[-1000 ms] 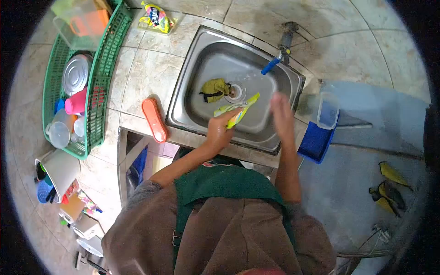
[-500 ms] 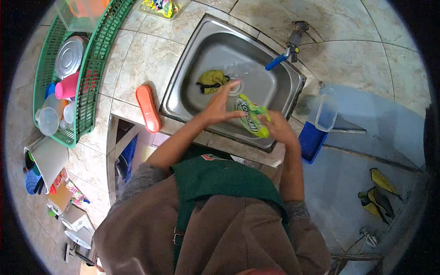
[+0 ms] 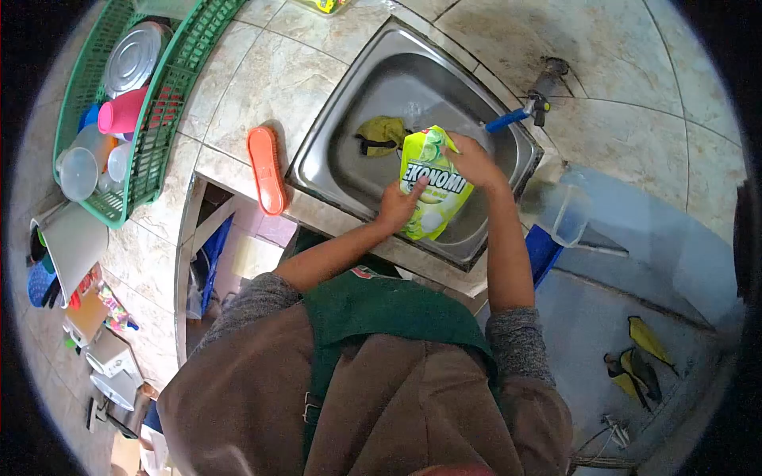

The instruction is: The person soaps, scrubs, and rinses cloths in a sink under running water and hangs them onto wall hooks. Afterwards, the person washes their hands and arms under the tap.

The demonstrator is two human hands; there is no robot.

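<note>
A lime-green refill pouch (image 3: 434, 186) with "EKONOMI" printed on it is held over the front of the steel sink (image 3: 337, 119). My left hand (image 3: 401, 206) grips its left edge, thumb across the printed front. At the pouch's upper right corner, my right hand (image 3: 474, 161) is closed on it, with part of its fingers hidden. Behind the pouch, a crumpled yellow and black fabric item (image 3: 381, 133) lies on the sink bottom. The pouch hides the drain.
An orange scrub brush (image 3: 267, 170) lies on the tiled counter left of the sink. A blue-spouted tap (image 3: 508, 120) reaches over the basin's right corner. Far left stands a green basket (image 3: 155, 151) of dishes. Yellow and black items (image 3: 635, 369) lie low on the right.
My left hand, open and apart before, has come down onto the pouch's left edge. The pouch has turned its printed front toward me, and my right hand has moved up to its top corner.
</note>
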